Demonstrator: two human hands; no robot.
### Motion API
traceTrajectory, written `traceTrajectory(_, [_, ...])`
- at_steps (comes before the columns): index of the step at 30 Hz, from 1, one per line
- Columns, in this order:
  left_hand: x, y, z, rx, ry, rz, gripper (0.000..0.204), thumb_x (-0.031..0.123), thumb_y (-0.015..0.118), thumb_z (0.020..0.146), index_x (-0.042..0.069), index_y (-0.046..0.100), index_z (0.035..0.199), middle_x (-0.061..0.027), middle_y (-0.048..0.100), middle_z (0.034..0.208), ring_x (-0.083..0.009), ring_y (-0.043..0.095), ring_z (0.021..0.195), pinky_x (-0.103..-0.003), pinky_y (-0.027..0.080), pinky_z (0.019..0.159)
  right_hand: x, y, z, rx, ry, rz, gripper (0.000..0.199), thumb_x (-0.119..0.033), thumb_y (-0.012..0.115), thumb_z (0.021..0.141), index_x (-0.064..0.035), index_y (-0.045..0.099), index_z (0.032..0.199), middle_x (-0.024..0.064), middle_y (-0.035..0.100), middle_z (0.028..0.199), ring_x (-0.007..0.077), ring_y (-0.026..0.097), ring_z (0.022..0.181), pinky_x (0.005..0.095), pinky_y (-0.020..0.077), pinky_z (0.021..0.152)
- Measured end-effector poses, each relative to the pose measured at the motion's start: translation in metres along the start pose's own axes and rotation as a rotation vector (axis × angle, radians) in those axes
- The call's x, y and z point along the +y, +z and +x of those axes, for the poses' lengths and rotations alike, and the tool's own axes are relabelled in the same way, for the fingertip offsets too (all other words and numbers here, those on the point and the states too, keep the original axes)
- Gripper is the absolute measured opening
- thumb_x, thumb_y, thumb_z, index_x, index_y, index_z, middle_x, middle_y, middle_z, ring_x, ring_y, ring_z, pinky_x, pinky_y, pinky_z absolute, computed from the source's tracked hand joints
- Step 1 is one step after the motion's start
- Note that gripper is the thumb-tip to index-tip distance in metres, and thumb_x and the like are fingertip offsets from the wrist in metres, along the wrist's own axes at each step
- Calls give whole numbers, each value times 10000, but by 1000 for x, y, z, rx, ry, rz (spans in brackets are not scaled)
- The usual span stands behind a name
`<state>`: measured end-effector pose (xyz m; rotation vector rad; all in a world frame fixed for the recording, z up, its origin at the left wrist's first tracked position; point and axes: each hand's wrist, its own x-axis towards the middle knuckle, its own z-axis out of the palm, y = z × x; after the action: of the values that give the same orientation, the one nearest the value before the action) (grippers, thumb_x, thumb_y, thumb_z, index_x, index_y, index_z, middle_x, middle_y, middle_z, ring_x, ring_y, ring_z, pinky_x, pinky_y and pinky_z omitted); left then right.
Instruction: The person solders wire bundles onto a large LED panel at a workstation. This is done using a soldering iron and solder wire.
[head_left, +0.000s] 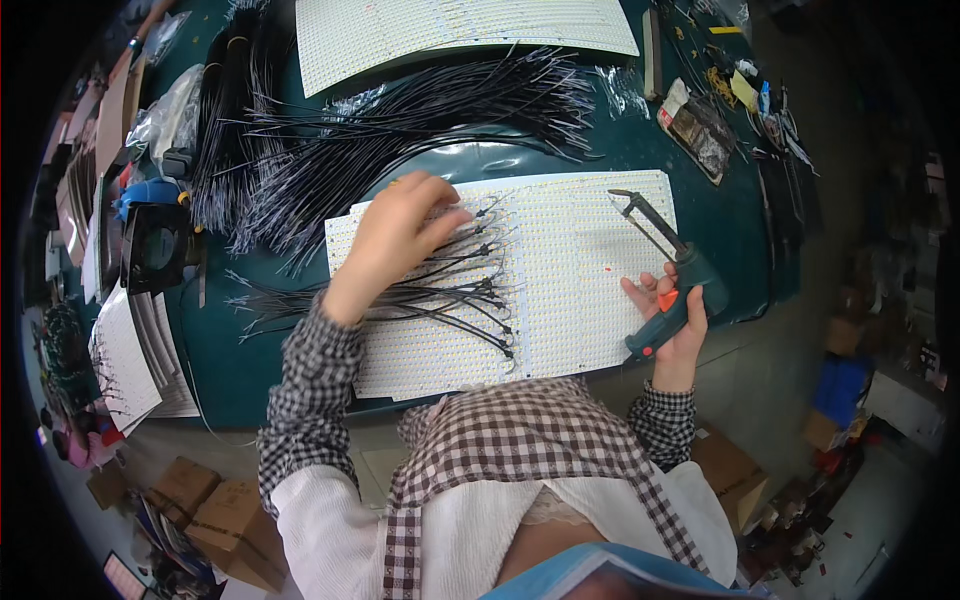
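Note:
A white LED panel (595, 300), dotted with rows of small yellowish chips, lies flat in front of me. Several black wires (430, 312) run across its left half and end in a column at the panel's middle. Over the upper wire ends hovers my left hand (400, 222), fingers bent, thumb apart from them and nothing visible between. My right hand (677, 310) grips a dark green soldering gun (697, 275) with a red trigger by its handle. The gun's tip points up and left, above the panel's right half.
Behind the panel lies a large bundle of black wires (440, 110), with another bunch (222, 140) to its left. A second LED panel (460, 35) is at the back. A small black fan (158, 248) stands left; a dark, stained block (698, 132) lies right. Cardboard boxes (240, 525) sit below the table.

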<state>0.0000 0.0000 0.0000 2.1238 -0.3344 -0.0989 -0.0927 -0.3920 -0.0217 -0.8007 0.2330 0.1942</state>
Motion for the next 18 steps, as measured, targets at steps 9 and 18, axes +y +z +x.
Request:
traceTrajectory(9, [-1, 11, -1, -84, 105, 130, 174, 139, 774, 805, 45, 635, 851, -98, 641, 785, -288, 608, 749, -380, 472, 650, -6, 3, 6, 155, 54, 39, 543, -350, 627, 974, 84, 520, 1281, 128, 675, 923, 326, 646, 1090, 650, 426, 1074])
traceTrajectory(18, [16, 3, 17, -103, -238, -106, 169, 27, 732, 851, 0, 656, 999, -79, 660, 874, -150, 652, 768, -235, 517, 709, -58, 54, -7, 196, -177, -478, 630, -354, 577, 996, 144, 450, 1361, 163, 663, 1042, 280, 693, 967, 400, 639, 762])
